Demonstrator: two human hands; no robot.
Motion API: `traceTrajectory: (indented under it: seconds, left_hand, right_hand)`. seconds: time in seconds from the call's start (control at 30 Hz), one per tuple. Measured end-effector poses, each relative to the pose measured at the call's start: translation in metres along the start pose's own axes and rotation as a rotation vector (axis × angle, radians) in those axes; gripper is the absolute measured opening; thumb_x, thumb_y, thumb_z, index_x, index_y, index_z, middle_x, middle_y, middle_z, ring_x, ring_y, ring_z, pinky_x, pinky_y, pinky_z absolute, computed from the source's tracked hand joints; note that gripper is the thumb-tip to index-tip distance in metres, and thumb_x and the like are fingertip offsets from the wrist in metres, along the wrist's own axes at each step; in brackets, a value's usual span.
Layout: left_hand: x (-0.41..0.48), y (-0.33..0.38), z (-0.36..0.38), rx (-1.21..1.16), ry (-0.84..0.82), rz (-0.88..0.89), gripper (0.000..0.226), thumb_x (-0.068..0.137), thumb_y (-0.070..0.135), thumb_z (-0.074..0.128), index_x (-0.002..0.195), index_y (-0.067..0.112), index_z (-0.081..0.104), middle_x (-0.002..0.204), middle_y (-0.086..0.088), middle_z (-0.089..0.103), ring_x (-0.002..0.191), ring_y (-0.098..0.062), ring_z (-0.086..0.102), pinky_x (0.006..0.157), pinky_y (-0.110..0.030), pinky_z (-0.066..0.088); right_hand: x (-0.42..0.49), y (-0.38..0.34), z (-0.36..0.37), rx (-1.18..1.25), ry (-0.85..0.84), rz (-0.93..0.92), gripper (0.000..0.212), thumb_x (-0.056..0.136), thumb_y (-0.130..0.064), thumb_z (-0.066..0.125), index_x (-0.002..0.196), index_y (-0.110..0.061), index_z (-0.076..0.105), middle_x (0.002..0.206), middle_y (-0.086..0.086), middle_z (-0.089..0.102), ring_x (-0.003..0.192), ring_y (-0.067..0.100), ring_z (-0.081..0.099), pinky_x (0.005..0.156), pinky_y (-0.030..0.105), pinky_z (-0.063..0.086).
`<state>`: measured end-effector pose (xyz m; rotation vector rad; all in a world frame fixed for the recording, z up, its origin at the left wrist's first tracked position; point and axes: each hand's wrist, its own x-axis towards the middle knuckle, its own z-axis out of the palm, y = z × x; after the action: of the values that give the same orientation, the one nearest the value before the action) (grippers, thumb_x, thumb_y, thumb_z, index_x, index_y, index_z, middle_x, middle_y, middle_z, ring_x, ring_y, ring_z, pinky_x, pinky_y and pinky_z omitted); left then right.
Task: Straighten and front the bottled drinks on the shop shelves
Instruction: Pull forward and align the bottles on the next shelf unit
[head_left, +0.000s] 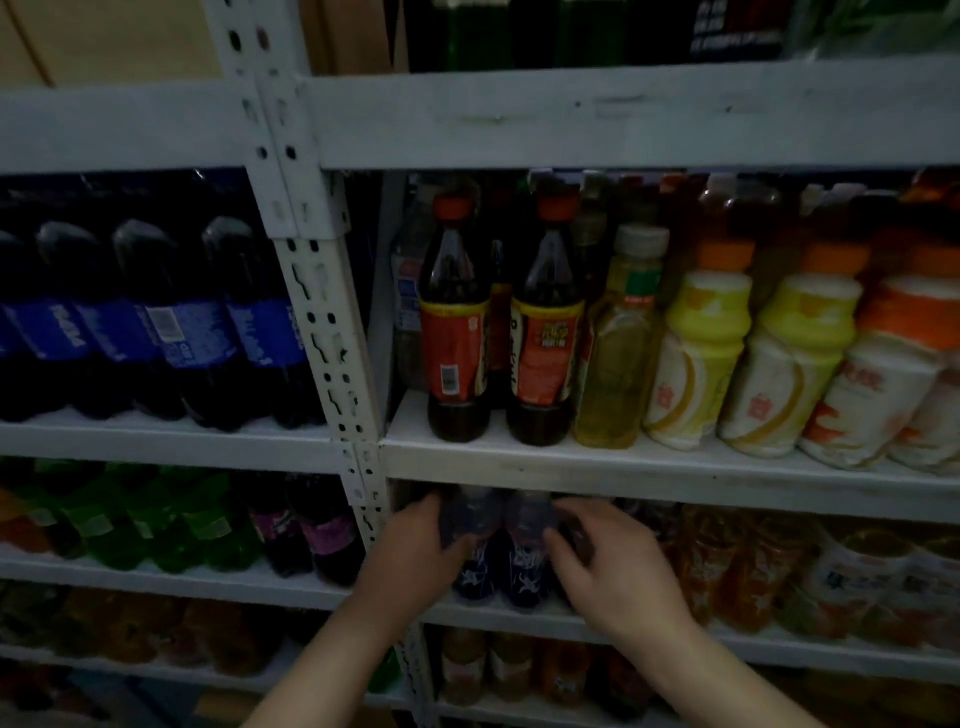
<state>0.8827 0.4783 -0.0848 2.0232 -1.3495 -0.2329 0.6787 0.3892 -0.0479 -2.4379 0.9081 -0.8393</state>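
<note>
Two dark blue-labelled bottles stand side by side at the left end of the lower right shelf. My left hand (415, 551) curls around the left blue bottle (475, 564) from its left side. My right hand (613, 566) grips a dark bottle just right of the right blue bottle (527, 571), with its thumb against the blue one. The gripped dark bottle is mostly hidden by my fingers. Both forearms reach in from the bottom of the view.
Above, a shelf board (623, 462) carries two red-labelled dark bottles (545, 332), a pale yellow bottle (618, 343) and yellow and orange drinks (696, 358). A white upright post (332, 322) divides the bays. Cola bottles (171, 322) and green bottles (156, 525) fill the left bay.
</note>
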Motion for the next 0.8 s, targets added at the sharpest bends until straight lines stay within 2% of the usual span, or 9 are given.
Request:
traceTrajectory:
  seconds: [0.07, 0.13, 0.17, 0.3, 0.4, 0.53, 0.6, 0.7, 0.8]
  left_hand:
    - [-0.006, 0.018, -0.019, 0.045, 0.191, 0.036, 0.019, 0.085, 0.041, 0.062, 0.1, 0.03, 0.065, 0.085, 0.027, 0.058, 0.076, 0.004, 0.061, 0.065, -0.015, 0.049]
    - [-0.002, 0.047, -0.043, 0.017, 0.444, 0.078, 0.015, 0.083, 0.044, 0.06, 0.096, 0.037, 0.064, 0.079, 0.031, 0.056, 0.076, 0.008, 0.059, 0.061, -0.003, 0.04]
    - [0.004, 0.062, -0.053, -0.014, 0.556, 0.099, 0.016, 0.082, 0.046, 0.06, 0.097, 0.04, 0.059, 0.081, 0.029, 0.055, 0.079, 0.008, 0.057, 0.061, -0.004, 0.039]
    - [0.041, 0.112, -0.072, -0.179, 0.781, 0.084, 0.053, 0.069, 0.051, 0.074, 0.109, 0.03, 0.046, 0.103, 0.011, 0.045, 0.094, -0.002, 0.046, 0.077, -0.014, 0.038]
    - [0.064, 0.13, -0.071, -0.235, 0.8, -0.002, 0.084, 0.055, 0.053, 0.084, 0.121, 0.023, 0.04, 0.114, 0.007, 0.039, 0.107, -0.009, 0.044, 0.085, -0.021, 0.041]
    - [0.079, 0.128, -0.073, -0.221, 0.811, 0.012, 0.081, 0.061, 0.039, 0.086, 0.123, 0.017, 0.039, 0.118, 0.0, 0.041, 0.107, -0.017, 0.048, 0.084, -0.025, 0.041]
    - [0.081, 0.122, -0.076, -0.217, 0.783, 0.03, 0.076, 0.066, 0.034, 0.083, 0.125, 0.014, 0.04, 0.119, -0.003, 0.044, 0.109, -0.018, 0.049, 0.085, -0.026, 0.042]
    - [0.082, 0.109, -0.083, -0.28, 0.697, 0.051, 0.069, 0.072, 0.033, 0.08, 0.127, 0.016, 0.041, 0.118, 0.002, 0.047, 0.11, -0.014, 0.049, 0.087, -0.025, 0.042]
    - [0.081, 0.096, -0.093, -0.321, 0.61, 0.082, 0.063, 0.08, 0.032, 0.074, 0.132, 0.017, 0.043, 0.111, 0.013, 0.052, 0.098, 0.006, 0.051, 0.079, -0.006, 0.038]
  right_hand:
    - [0.011, -0.017, -0.03, -0.034, 0.191, -0.124, 0.026, 0.084, -0.037, 0.061, 0.105, -0.024, 0.067, 0.093, -0.012, 0.066, 0.082, 0.002, 0.06, 0.072, 0.007, 0.041]
    - [0.034, -0.041, -0.062, 0.01, 0.36, -0.235, 0.03, 0.084, -0.035, 0.061, 0.108, -0.017, 0.066, 0.097, -0.01, 0.064, 0.083, -0.003, 0.056, 0.076, 0.005, 0.041]
    - [0.048, -0.053, -0.076, 0.041, 0.425, -0.264, 0.032, 0.085, -0.033, 0.062, 0.112, -0.015, 0.065, 0.101, -0.01, 0.062, 0.088, -0.003, 0.054, 0.08, 0.004, 0.041]
    - [0.098, -0.092, -0.109, 0.116, 0.501, -0.198, 0.052, 0.086, -0.038, 0.064, 0.131, -0.015, 0.051, 0.12, 0.0, 0.059, 0.1, 0.015, 0.06, 0.086, 0.031, 0.052]
    - [0.124, -0.102, -0.109, -0.022, 0.446, -0.07, 0.059, 0.079, -0.057, 0.062, 0.124, -0.022, 0.047, 0.114, -0.002, 0.059, 0.101, 0.019, 0.059, 0.078, 0.04, 0.054]
    - [0.14, -0.105, -0.101, -0.259, 0.429, 0.007, 0.07, 0.072, -0.067, 0.063, 0.117, -0.019, 0.039, 0.101, 0.008, 0.062, 0.088, 0.032, 0.063, 0.058, 0.031, 0.045]
    - [0.144, -0.106, -0.1, -0.277, 0.422, 0.015, 0.066, 0.07, -0.064, 0.067, 0.112, -0.019, 0.041, 0.097, 0.008, 0.062, 0.085, 0.032, 0.064, 0.055, 0.03, 0.042]
    - [0.149, -0.107, -0.106, -0.156, 0.35, 0.051, 0.055, 0.071, -0.049, 0.072, 0.108, -0.019, 0.046, 0.097, 0.005, 0.062, 0.086, 0.029, 0.063, 0.062, 0.035, 0.052]
    - [0.153, -0.107, -0.115, 0.012, 0.193, 0.045, 0.037, 0.075, -0.033, 0.071, 0.103, -0.019, 0.052, 0.094, 0.001, 0.062, 0.08, 0.019, 0.061, 0.065, 0.038, 0.056]
